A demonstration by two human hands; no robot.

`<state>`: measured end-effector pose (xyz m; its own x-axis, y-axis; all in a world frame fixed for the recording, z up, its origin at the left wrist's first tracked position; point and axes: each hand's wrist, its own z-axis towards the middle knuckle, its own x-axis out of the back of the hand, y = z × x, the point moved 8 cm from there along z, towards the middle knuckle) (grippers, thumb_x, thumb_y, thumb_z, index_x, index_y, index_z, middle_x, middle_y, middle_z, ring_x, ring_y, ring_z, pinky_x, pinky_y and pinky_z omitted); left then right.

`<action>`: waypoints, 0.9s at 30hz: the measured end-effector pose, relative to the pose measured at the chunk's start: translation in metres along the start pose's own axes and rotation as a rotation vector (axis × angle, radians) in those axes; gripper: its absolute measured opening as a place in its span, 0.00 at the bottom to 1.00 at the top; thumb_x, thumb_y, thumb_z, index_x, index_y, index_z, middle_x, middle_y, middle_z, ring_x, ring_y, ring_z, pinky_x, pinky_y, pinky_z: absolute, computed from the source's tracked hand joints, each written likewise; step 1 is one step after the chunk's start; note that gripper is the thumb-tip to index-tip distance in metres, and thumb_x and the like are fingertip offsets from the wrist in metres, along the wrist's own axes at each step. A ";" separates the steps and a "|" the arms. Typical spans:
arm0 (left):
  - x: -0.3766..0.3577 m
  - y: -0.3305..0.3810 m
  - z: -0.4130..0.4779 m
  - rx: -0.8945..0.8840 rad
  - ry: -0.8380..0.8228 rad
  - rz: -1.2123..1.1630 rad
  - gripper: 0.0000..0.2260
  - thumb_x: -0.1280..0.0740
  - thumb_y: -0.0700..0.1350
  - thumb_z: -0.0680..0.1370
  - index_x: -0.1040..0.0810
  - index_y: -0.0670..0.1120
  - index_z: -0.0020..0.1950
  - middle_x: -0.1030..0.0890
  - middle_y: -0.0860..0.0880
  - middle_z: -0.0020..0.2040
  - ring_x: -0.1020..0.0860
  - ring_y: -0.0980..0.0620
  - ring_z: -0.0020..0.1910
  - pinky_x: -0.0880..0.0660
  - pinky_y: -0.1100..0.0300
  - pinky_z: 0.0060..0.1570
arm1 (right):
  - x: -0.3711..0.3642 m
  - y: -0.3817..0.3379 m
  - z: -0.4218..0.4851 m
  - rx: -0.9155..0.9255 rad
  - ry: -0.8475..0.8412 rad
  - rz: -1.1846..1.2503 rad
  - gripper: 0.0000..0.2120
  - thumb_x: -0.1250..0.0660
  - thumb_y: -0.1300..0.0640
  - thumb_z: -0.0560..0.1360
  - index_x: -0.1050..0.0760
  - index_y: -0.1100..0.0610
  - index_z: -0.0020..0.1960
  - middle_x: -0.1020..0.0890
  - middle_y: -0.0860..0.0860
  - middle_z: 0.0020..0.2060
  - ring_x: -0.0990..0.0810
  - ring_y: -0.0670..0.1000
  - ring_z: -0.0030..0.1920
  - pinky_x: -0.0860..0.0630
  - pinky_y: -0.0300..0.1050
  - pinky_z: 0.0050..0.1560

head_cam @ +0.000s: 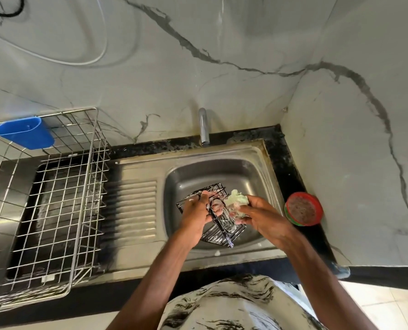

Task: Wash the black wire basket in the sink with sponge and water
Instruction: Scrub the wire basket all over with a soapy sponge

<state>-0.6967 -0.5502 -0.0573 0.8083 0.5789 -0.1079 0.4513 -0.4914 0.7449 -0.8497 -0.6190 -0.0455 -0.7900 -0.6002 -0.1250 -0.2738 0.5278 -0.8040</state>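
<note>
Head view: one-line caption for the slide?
Over the steel sink, the left hand grips the black wire basket while the right hand holds a sudsy sponge against it.

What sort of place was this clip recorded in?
Probably a home kitchen: a stainless steel sink with a tap behind it, set in a black counter, and a wire dish rack alongside.

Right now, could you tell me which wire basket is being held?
The small black wire basket, gripped by the left hand over the sink; the large silver rack stands untouched beside it.
</note>
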 end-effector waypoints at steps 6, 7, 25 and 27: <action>0.013 0.007 0.000 -0.024 -0.027 0.101 0.07 0.38 0.38 0.85 0.22 0.38 0.51 0.22 0.50 0.38 0.17 0.55 0.39 0.19 0.62 0.42 | 0.001 -0.021 0.001 0.125 0.026 -0.074 0.14 0.39 0.70 0.81 0.22 0.56 0.60 0.17 0.56 0.59 0.16 0.49 0.58 0.19 0.43 0.56; 0.015 0.007 0.000 -0.042 -0.012 0.105 0.07 0.37 0.39 0.85 0.22 0.37 0.52 0.23 0.52 0.36 0.19 0.58 0.37 0.19 0.62 0.41 | 0.001 -0.026 0.000 0.161 0.044 -0.126 0.14 0.38 0.71 0.80 0.21 0.57 0.60 0.16 0.57 0.59 0.15 0.49 0.56 0.19 0.42 0.55; 0.000 0.007 -0.003 -0.051 -0.157 -0.150 0.10 0.36 0.29 0.81 0.17 0.39 0.48 0.21 0.44 0.38 0.21 0.52 0.34 0.17 0.58 0.38 | -0.068 -0.068 -0.028 0.917 0.244 -0.997 0.22 0.39 0.75 0.72 0.21 0.65 0.64 0.17 0.63 0.59 0.15 0.59 0.56 0.16 0.51 0.53; 0.000 0.008 -0.005 -0.051 -0.178 -0.152 0.08 0.36 0.31 0.82 0.18 0.38 0.52 0.16 0.42 0.43 0.17 0.49 0.39 0.16 0.55 0.43 | -0.062 -0.076 -0.030 0.942 0.274 -0.993 0.19 0.44 0.66 0.76 0.19 0.65 0.60 0.15 0.63 0.54 0.13 0.58 0.49 0.14 0.49 0.42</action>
<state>-0.6949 -0.5503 -0.0481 0.7882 0.5178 -0.3326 0.5573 -0.3713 0.7426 -0.7960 -0.6043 0.0408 -0.5964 -0.2881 0.7492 -0.3944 -0.7078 -0.5861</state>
